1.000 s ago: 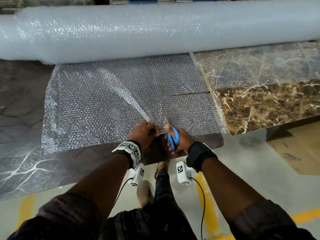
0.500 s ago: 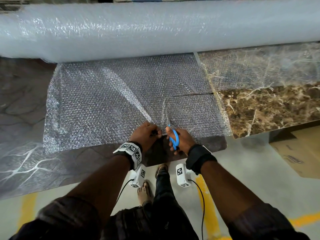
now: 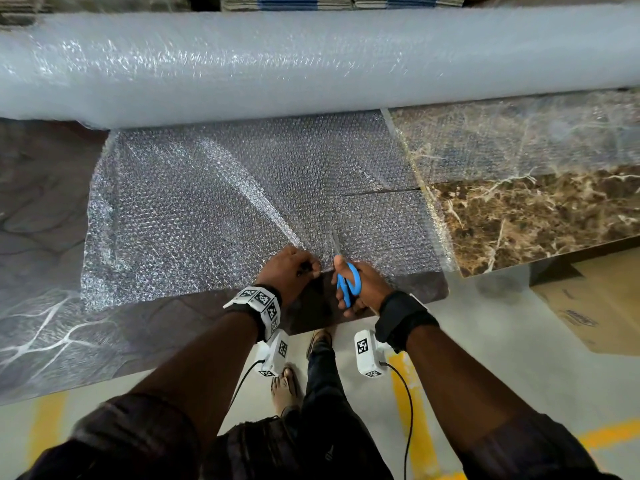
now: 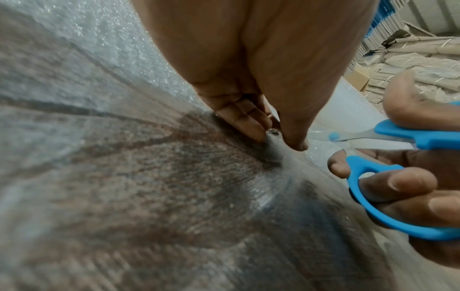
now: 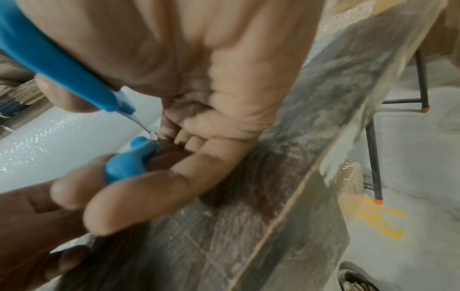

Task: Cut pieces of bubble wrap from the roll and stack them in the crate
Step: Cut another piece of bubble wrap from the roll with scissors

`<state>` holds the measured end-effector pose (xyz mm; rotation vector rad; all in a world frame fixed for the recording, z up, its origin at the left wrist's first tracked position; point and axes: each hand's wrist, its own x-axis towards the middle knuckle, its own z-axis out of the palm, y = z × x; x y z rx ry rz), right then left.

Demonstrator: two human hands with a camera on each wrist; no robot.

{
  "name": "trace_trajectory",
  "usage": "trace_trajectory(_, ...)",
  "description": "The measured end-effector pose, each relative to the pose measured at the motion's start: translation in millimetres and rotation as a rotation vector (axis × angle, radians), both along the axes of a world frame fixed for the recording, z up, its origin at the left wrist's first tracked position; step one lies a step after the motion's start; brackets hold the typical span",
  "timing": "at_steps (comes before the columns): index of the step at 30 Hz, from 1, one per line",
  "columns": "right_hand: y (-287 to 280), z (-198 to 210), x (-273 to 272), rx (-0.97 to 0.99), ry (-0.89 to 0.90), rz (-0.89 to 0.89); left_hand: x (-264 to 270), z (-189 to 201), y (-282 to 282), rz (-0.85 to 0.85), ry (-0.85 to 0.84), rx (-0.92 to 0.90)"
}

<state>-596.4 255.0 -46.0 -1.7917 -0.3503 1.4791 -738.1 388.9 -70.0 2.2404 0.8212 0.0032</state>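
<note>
Along the far edge of the surface [image 3: 540,220] lies the bubble wrap roll [image 3: 311,60], with its loose bubble wrap sheet [image 3: 194,216] spread toward the near edge, where my two hands meet. My left hand [image 3: 287,271] has a clenched grip on the sheet's near edge, thumb and fingertips [image 4: 248,126] pinching the film and lifting it into a ridge. My right hand [image 3: 360,285] sits just beside it, its grip closed through the loops of the blue-handled scissors [image 3: 348,282]; the blades point away from me into the sheet, just right of the pinch. A slit already runs sideways through the sheet farther out toward the roll. Flat cardboard [image 3: 595,306] lies on the floor off the surface's right near corner.
</note>
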Motion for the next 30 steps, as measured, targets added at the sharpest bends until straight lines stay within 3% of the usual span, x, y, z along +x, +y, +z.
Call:
trace_trajectory(15,36,11,17,-0.026,-0.119,0.055,1,-4,2,-0.011,0.009,0.0)
trace_trajectory(30,34,2,12,0.026,-0.165,0.007,0,-4,3,-0.017,0.03,-0.011)
